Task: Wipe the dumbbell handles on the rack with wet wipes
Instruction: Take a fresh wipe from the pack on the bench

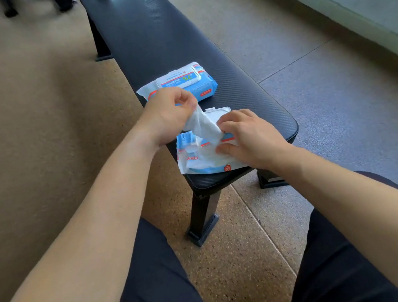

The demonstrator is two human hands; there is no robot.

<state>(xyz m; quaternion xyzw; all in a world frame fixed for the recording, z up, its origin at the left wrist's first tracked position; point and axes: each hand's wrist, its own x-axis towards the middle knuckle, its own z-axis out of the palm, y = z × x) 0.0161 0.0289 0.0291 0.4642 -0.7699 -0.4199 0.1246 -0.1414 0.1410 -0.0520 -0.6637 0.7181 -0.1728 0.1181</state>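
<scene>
Item: white wet wipe (201,126), soft, limp, prob. tear-prone, half out of near blue-white plastic pack (202,162) on black padded bench (146,40); we pinch its top w/ left hand (169,115), right hand (246,139) presses pack down w/ fingers spread; dumbbell rack not in view.

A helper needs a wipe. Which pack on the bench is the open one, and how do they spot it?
Find the black bench. Two blue-and-white packs lie at its near end; take the nearer pack, under the right hand. Unlike the closed pack behind it, its lid stands up and a wipe trails out, pinched by the left hand.
</scene>
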